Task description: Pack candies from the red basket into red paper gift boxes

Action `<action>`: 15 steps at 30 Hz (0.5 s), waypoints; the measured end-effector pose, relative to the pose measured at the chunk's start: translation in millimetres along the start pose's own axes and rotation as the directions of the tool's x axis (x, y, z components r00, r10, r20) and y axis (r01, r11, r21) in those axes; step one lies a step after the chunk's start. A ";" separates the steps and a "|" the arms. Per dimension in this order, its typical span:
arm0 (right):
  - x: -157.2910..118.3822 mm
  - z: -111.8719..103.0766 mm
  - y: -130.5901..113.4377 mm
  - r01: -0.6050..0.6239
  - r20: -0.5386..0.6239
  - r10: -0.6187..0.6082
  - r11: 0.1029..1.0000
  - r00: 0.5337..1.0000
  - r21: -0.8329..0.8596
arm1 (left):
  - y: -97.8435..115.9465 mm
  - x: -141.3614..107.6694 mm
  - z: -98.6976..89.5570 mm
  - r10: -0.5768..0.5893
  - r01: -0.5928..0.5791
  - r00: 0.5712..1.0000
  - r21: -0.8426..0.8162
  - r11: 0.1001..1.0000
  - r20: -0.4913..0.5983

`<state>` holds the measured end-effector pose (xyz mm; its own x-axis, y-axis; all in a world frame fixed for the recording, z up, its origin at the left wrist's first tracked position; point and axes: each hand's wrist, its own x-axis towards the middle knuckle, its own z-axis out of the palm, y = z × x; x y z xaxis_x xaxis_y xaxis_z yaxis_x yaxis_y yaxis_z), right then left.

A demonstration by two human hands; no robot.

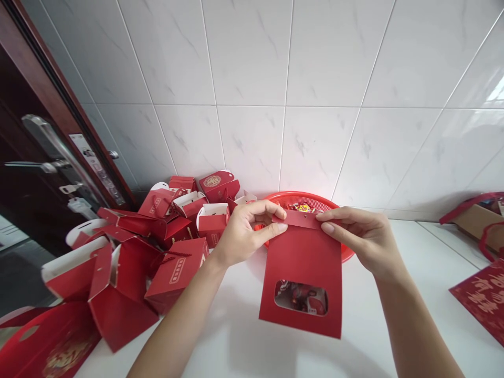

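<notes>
Between my hands hangs a red paper gift bag with a clear window low on its front. Wrapped candies show through that window. The bag's top is folded over into a flap with a small hole in it. My left hand pinches the left end of this fold between thumb and fingers. At the right end, my right hand pinches the fold the same way. Directly behind the bag stands a red plastic basket, partly hidden, with colourful wrapped candies in it.
Many red gift boxes are heaped on the white table at the left. A brown door with a metal handle is beyond them. On the right lie a red printed bag and a cardboard box. Tiled wall behind.
</notes>
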<state>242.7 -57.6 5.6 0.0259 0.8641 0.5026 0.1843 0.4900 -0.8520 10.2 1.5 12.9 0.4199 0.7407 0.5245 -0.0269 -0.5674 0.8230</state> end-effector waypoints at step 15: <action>4.8 -0.5 0.8 0.143 -0.042 -0.141 0.989 0.989 0.045 | -0.4 6.3 -3.5 -0.007 0.017 0.995 -0.103 0.995 0.095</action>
<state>243.4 -53.1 7.4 0.0411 0.7808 0.6235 0.1418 0.6131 -0.7771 9.7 7.6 16.7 0.5041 0.7075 0.4953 -0.1130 -0.5145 0.8500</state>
